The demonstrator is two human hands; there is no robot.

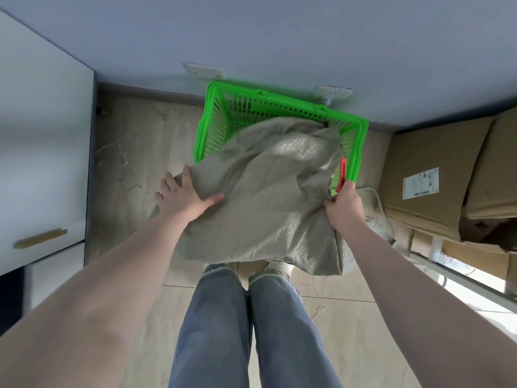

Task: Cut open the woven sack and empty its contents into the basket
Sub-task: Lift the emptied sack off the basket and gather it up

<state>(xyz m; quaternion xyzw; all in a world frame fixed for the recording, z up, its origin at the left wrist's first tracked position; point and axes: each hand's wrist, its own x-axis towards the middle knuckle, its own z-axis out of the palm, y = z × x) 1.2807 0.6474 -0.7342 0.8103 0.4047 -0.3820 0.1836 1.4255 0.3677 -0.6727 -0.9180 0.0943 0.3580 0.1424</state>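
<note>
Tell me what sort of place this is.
Likely a home storage corner or utility room: tiled floor, flattened cardboard boxes stacked by the wall, wall sockets, and a white cabinet.

Both forearms are bare, without sleeves. The person wears loose blue-grey denim trousers with pale frayed hems, and light-coloured shoes.

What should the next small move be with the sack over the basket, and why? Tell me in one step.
Probably lift the sack's near end higher. The woven sack lies draped over the green basket, its far end inside; the left hand and right hand grip the near corners low. The right hand also holds a red cutter. Whether anything has spilled out cannot be seen.
</note>
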